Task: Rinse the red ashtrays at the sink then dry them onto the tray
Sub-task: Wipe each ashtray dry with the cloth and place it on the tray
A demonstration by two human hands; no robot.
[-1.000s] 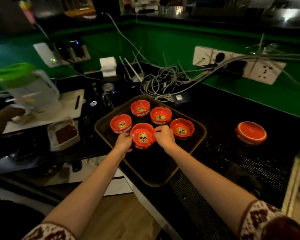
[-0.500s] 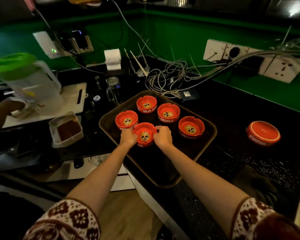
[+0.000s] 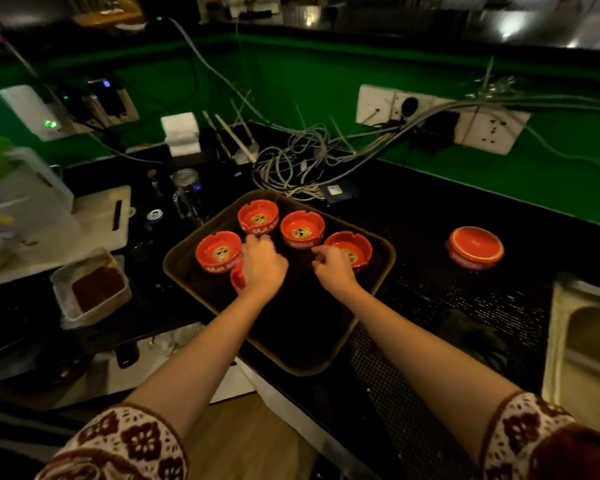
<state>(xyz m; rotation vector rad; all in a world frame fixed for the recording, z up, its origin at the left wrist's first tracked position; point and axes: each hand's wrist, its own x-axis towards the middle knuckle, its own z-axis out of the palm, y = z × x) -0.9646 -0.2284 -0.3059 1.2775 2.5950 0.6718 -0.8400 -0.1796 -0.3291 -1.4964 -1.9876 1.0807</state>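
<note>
wall [image 3: 326,81]: green, across the upper frame, with a corner at upper centre. socket plates [image 3: 492,129]: white, on the wall at upper right. cables [image 3: 309,157]: grey, tangled, running from the plates down to the counter [image 3: 430,220]. counter: black, centre and right. floor [image 3: 250,438]: wood, lower centre. light: dim overall; glare [image 3: 510,26] at upper right.

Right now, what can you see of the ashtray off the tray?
The ashtray is red, round and glossy, lying upside down with a pale ring on its base and blurred lettering on its side. It sits alone on the black counter, right of the tray, toward the sink. Nothing touches it.
</note>
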